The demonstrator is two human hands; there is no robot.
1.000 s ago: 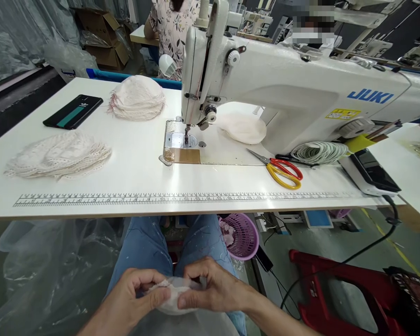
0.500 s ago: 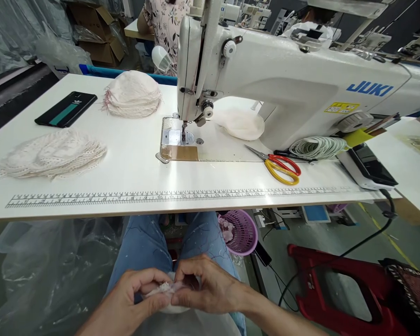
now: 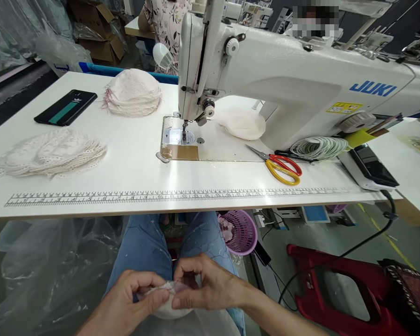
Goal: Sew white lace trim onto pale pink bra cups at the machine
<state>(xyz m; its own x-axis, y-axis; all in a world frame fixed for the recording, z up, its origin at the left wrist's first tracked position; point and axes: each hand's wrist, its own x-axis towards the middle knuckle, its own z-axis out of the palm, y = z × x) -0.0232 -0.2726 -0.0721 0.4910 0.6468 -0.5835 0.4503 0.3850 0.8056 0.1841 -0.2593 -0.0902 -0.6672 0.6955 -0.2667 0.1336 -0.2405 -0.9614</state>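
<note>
Low over my lap, both hands pinch the edge of a small white fabric piece (image 3: 173, 309). My left hand (image 3: 135, 296) grips its left side between thumb and fingers. From the other side my right hand (image 3: 206, 289) holds it, thumb close to the left thumb. The cloth is partly hidden behind the fingers, and its edge looks gathered or frayed. Beyond the hands, on the white table, stands a sewing machine (image 3: 294, 70) with another cream fabric piece (image 3: 245, 123) lying under its arm.
Stacks of white fabric pieces (image 3: 133, 93) and lace-edged pieces (image 3: 52, 151) lie at left beside a black phone (image 3: 66, 108). Scissors (image 3: 283, 169) and coiled cord (image 3: 318, 148) are at right. A purple basket (image 3: 247, 233) stands below; a person (image 3: 166, 32) is behind.
The fabric has been turned slightly between my fingers, and more of its rounded lower part shows below the thumbs. Both hands stay in nearly the same place.
</note>
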